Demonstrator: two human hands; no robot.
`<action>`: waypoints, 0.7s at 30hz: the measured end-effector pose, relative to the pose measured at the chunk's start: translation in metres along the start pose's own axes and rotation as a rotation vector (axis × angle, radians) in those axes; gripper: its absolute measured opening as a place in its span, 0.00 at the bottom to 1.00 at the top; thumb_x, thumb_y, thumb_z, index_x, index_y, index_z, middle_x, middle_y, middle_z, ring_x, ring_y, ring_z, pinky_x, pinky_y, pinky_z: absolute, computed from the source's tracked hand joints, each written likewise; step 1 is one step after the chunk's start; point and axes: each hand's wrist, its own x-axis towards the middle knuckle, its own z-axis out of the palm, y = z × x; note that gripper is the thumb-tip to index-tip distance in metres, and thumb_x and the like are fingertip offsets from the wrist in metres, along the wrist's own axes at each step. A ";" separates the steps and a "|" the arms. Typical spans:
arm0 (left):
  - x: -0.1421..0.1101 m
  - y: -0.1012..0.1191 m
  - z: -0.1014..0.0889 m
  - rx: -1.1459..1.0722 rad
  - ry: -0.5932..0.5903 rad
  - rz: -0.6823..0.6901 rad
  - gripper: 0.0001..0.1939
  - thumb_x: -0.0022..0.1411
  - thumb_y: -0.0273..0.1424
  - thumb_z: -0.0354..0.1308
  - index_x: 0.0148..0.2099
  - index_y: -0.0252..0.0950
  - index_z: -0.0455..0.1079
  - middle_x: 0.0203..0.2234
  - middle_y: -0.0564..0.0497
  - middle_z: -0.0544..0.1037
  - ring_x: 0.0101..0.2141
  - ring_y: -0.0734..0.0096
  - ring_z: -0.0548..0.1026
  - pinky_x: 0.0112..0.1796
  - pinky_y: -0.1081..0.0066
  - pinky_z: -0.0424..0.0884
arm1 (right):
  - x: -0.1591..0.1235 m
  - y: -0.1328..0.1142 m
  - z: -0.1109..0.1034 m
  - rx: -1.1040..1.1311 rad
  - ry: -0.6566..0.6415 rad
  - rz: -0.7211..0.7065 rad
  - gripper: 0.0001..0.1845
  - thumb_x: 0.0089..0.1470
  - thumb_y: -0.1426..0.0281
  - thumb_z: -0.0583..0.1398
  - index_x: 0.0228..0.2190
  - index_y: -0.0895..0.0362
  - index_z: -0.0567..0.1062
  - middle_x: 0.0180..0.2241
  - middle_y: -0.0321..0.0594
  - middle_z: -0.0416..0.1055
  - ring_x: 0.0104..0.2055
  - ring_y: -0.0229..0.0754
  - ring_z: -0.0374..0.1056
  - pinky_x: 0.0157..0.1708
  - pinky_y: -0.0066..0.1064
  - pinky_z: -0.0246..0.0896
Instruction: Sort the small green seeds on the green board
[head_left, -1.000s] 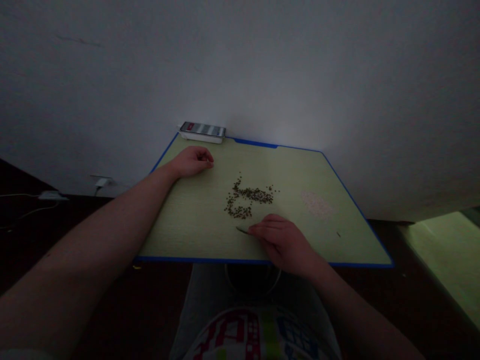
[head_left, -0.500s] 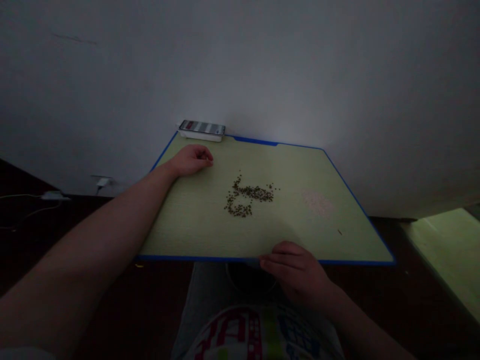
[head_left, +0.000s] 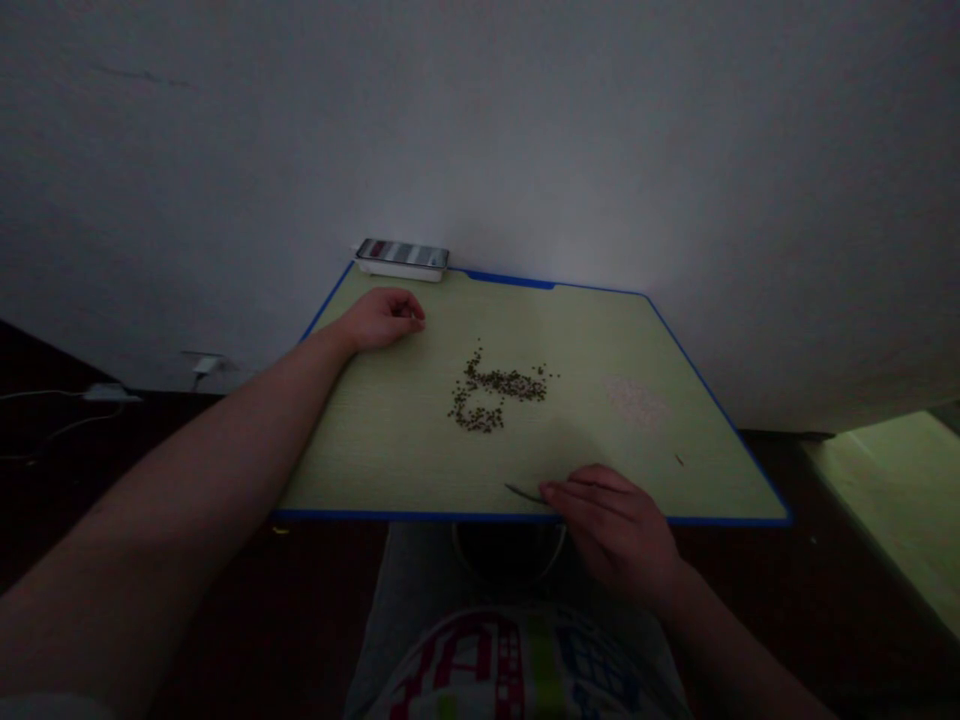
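My left hand point(head_left: 386, 318) rests on its side on the far left of the pale table point(head_left: 390, 450), fingers curled in; what they hold, if anything, is hidden. At the table's front edge, my right hand point(head_left: 611, 515) pinches a thin dark flat piece point(head_left: 526, 493) that is seen nearly edge-on and points left over the tabletop. Between the hands lies a loose spread of small dark brown seed-like grains point(head_left: 510, 385), touched by neither hand. A patch of pale pinkish grains point(head_left: 636, 402) is farther right.
A phone point(head_left: 405, 254) lies on a white box point(head_left: 401, 270) in the back left corner. One small dark sliver point(head_left: 679, 460) is near the right side. Below the front edge, a dark round container point(head_left: 510, 555) stands between the legs. The wall point(head_left: 525, 140) rises behind the table.
My right hand has moved slightly right and up with the flat piece, which now shows above the tabletop instead of at the front edge. The left hand and grains have stayed put.
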 end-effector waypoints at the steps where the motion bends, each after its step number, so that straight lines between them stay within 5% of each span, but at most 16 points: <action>1: 0.000 0.000 0.000 0.003 0.002 -0.001 0.11 0.46 0.35 0.64 0.32 0.35 0.72 0.18 0.56 0.67 0.20 0.77 0.62 0.24 0.74 0.56 | 0.001 0.000 0.001 -0.021 -0.004 0.002 0.20 0.58 0.82 0.56 0.50 0.58 0.74 0.40 0.44 0.82 0.38 0.41 0.76 0.41 0.36 0.74; 8: -0.002 0.007 0.001 -0.006 -0.001 -0.022 0.10 0.46 0.34 0.63 0.31 0.34 0.71 0.18 0.56 0.67 0.20 0.77 0.63 0.23 0.74 0.57 | 0.014 -0.019 0.028 -0.255 -0.193 -0.023 0.18 0.59 0.80 0.53 0.47 0.61 0.77 0.42 0.47 0.81 0.38 0.45 0.73 0.40 0.38 0.72; 13: -0.001 0.003 0.001 -0.024 -0.016 -0.014 0.11 0.46 0.34 0.63 0.32 0.34 0.71 0.17 0.57 0.67 0.20 0.77 0.62 0.23 0.74 0.57 | 0.030 -0.031 0.047 -0.363 -0.300 0.097 0.19 0.55 0.80 0.60 0.49 0.65 0.77 0.43 0.52 0.79 0.41 0.50 0.71 0.42 0.40 0.71; 21: 0.002 -0.002 0.001 -0.010 -0.010 -0.026 0.11 0.47 0.34 0.63 0.33 0.33 0.72 0.19 0.56 0.68 0.21 0.77 0.63 0.24 0.74 0.57 | 0.023 -0.018 0.038 -0.478 -0.362 0.248 0.22 0.53 0.85 0.58 0.49 0.65 0.78 0.45 0.52 0.79 0.41 0.48 0.71 0.44 0.37 0.69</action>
